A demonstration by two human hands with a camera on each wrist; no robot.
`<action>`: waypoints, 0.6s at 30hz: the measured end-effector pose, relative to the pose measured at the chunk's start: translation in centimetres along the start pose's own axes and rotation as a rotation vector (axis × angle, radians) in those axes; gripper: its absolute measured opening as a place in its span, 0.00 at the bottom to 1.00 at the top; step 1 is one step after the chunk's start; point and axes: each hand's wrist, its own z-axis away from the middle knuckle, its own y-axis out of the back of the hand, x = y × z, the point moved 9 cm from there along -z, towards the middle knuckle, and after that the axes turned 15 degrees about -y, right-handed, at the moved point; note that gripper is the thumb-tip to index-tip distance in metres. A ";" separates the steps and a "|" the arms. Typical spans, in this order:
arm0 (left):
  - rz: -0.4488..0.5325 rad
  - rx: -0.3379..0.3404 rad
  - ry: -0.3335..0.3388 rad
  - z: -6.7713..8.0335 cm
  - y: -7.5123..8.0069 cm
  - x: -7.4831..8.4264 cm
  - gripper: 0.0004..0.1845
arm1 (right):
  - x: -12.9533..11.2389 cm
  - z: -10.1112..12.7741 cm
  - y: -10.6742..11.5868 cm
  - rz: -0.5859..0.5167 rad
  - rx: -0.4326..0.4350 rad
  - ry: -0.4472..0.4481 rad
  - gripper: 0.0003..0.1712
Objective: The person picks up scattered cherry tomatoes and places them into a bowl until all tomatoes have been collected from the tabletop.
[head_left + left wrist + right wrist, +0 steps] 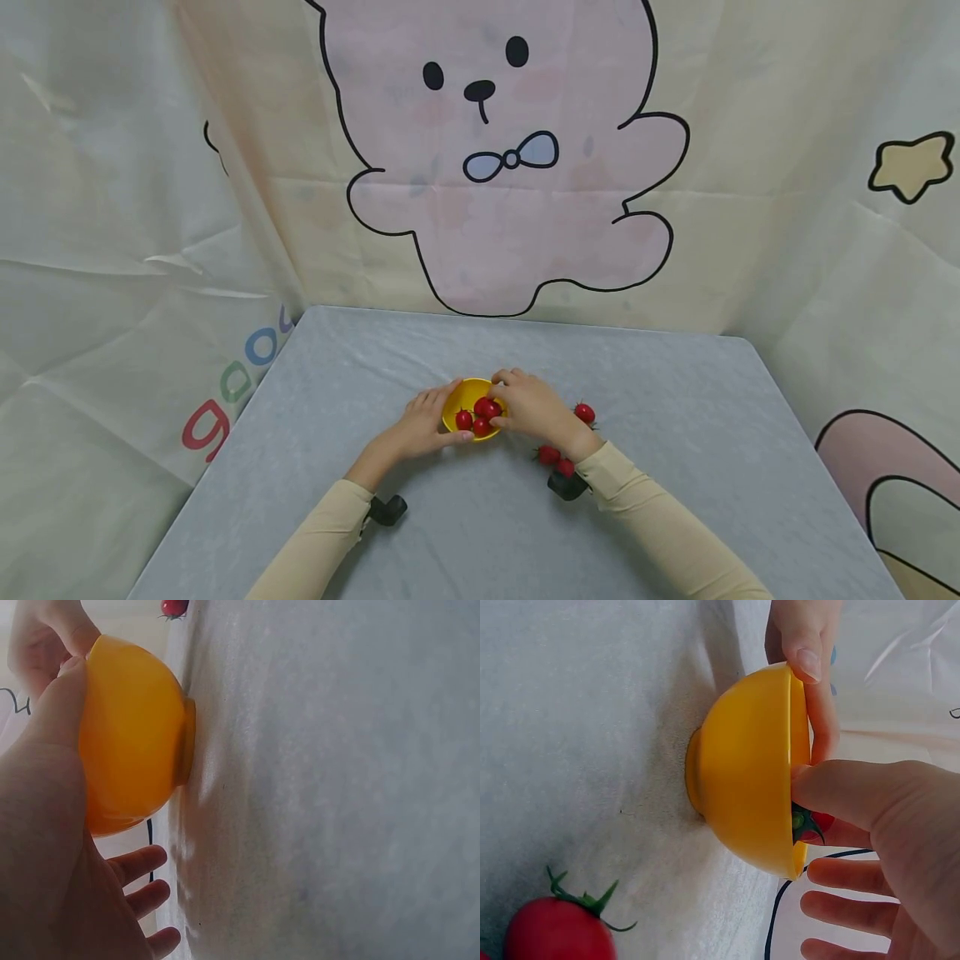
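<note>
Both hands at the yellow bowl, mid-loading.

Nearest me, two loose tomatoes lie on the desk by my right wrist, a third just beyond. My left hand cups the yellow bowl with curled fingers, steadying it. My right hand pinches a tomato at the bowl's rim, over three tomatoes inside. I judge it is placing this one; next it must let go, then reach back for a loose tomato.
</note>
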 end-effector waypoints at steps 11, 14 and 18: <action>0.004 0.012 -0.002 0.1 0.1 0.2 0.53 | -0.1 0.1 -0.2 0.006 0.013 0.013 0.22; 0.000 0.018 -0.007 0.1 0.1 0.2 0.53 | 0.0 0.1 -0.2 0.006 0.018 0.014 0.22; -0.001 0.020 -0.007 0.0 0.1 0.2 0.53 | 0.1 0.0 -0.3 0.016 0.020 0.009 0.22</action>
